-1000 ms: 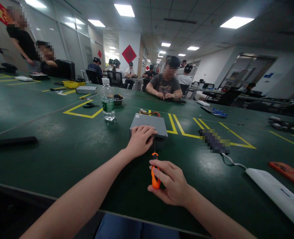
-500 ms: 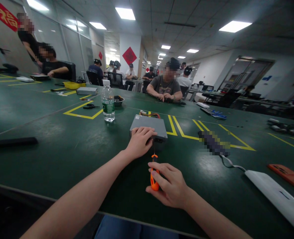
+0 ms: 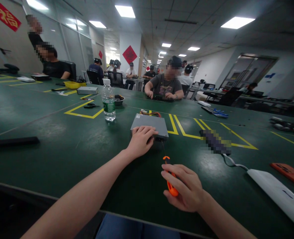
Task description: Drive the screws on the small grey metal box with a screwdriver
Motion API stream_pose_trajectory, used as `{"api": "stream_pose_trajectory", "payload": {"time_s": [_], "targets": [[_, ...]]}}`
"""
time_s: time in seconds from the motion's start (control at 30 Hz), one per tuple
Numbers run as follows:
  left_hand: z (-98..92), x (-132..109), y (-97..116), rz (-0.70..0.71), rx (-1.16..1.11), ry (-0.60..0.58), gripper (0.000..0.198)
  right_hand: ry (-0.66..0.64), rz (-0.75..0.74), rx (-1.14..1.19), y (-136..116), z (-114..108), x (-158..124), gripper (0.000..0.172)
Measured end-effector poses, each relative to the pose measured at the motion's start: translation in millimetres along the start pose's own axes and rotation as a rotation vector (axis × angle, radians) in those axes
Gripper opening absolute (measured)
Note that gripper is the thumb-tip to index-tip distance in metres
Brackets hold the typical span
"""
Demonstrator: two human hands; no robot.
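Note:
A grey metal power supply unit (image 3: 150, 122) lies on the green table with its bundled wires (image 3: 150, 114) at the far side. My left hand (image 3: 142, 141) is laid over its near left edge, fingers across the top and thumb down by the near face, holding it. In my right hand (image 3: 185, 186) is a screwdriver (image 3: 172, 187) with an orange and black handle, held between thumb and fingers. Its thin shaft points up and away, the tip at the unit's near face by the right corner. Exactly what the tip touches is too small to make out.
Left of the unit stands a water bottle (image 3: 109, 104), with a small bowl (image 3: 119, 100) behind it. To the right are a blurred dark object (image 3: 215, 142) on a cable, a white flat device (image 3: 278, 194) and an orange phone (image 3: 289, 174). Across the table sits a person (image 3: 165, 83).
My right hand and the screwdriver have moved right along the unit's near face, the shaft now slanting more. My left hand stays on the unit. The person opposite has spread their hands apart.

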State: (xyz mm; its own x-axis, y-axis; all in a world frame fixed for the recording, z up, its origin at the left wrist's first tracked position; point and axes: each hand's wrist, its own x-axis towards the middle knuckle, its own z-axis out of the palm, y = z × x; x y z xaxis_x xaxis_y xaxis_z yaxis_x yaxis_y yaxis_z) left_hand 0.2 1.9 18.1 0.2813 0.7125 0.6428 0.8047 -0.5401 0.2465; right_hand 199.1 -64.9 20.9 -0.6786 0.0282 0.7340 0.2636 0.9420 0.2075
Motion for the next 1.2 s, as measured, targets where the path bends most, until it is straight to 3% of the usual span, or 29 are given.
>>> {"api": "stream_pose_trajectory", "payload": {"time_s": [0.87,1.0,1.2], "targets": [[0.4,0.0,-0.7,-0.015,0.003,-0.014,0.026,0.007,0.070,-0.023,5.7,-2.0,-6.4,0.024],[-0.2,0.3,-0.2,-0.020,0.006,-0.023,0.026,-0.051,0.107,0.011,6.0,-2.2,-11.0,0.033],[-0.5,0.5,-0.5,-0.011,0.000,-0.028,0.026,-0.211,-0.016,-0.026,11.0,-12.0,-22.6,0.032]]}}
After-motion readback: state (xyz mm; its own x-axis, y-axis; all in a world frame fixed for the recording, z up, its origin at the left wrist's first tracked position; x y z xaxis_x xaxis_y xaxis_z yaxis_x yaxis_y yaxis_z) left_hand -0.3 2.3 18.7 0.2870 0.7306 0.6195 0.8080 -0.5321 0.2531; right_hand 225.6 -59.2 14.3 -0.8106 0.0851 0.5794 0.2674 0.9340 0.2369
